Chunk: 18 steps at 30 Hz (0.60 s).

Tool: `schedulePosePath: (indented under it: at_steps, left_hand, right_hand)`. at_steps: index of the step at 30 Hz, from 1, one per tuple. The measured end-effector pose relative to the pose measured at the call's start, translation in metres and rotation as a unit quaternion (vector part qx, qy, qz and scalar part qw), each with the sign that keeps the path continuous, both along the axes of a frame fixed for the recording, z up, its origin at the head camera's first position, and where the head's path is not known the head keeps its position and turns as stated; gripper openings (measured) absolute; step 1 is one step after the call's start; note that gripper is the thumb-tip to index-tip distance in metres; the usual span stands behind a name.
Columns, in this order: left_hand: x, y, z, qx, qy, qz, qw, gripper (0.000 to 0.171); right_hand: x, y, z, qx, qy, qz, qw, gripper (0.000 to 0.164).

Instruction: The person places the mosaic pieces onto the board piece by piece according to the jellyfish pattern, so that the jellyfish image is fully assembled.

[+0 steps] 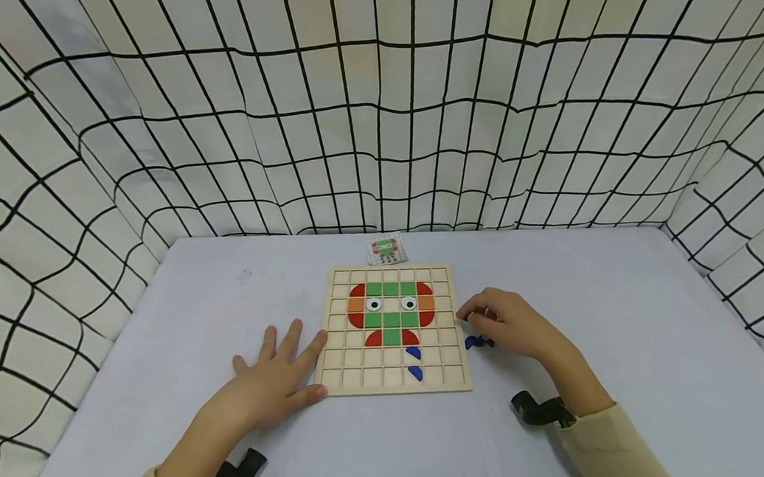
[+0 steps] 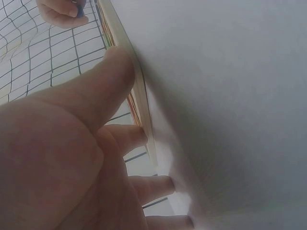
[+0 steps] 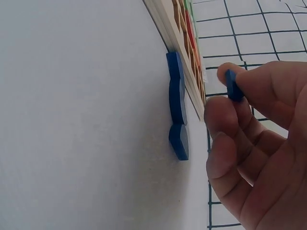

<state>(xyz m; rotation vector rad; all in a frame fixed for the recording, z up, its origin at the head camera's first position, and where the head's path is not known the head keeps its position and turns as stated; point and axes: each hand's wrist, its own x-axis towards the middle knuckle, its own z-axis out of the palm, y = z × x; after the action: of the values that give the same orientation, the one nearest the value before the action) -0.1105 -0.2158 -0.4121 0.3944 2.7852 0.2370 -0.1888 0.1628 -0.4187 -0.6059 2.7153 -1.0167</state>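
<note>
A square wooden grid board (image 1: 445, 374) lies on the white table. Set in its cells are green squares (image 1: 391, 320), red rounded pieces (image 1: 425, 318), orange squares, two eye tiles (image 1: 374, 305) and two blue pieces (image 1: 416, 373) near the bottom. My left hand (image 1: 265, 380) is spread flat, with thumb and a fingertip touching the board's left edge. Just right of the board, my right hand (image 1: 511, 323) pinches a small blue piece (image 3: 233, 86) between thumb and fingertips, above the table. Below that hand, several blue pieces (image 3: 177, 100) lie in a row alongside the board.
Behind the board lies a small picture card (image 1: 385, 248) showing a similar red and green figure. Black grid netting (image 1: 379, 105) over white walls surrounds the table on the far side and both sides. A black device (image 1: 540, 408) is worn at each wrist.
</note>
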Motion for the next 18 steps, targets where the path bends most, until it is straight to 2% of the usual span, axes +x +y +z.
schedulePosePath:
  at_steps: [11,14,18]
  left_hand:
    - [-0.001,0.002,0.003,0.008,-0.004,-0.001,1.0000,0.082]
    - [-0.001,0.003,0.004,0.009,-0.007,0.000,0.9999,0.082]
    - [0.002,0.000,0.005,0.009,-0.006,0.004,0.9999,0.081]
  right_hand:
    - [0.001,-0.008,0.003,-0.028,-0.029,0.009,0.999,0.012]
    - [0.000,-0.012,0.004,-0.042,-0.038,0.019,0.998,0.014]
    - [-0.003,-0.027,0.009,-0.062,-0.029,0.043,0.997,0.020]
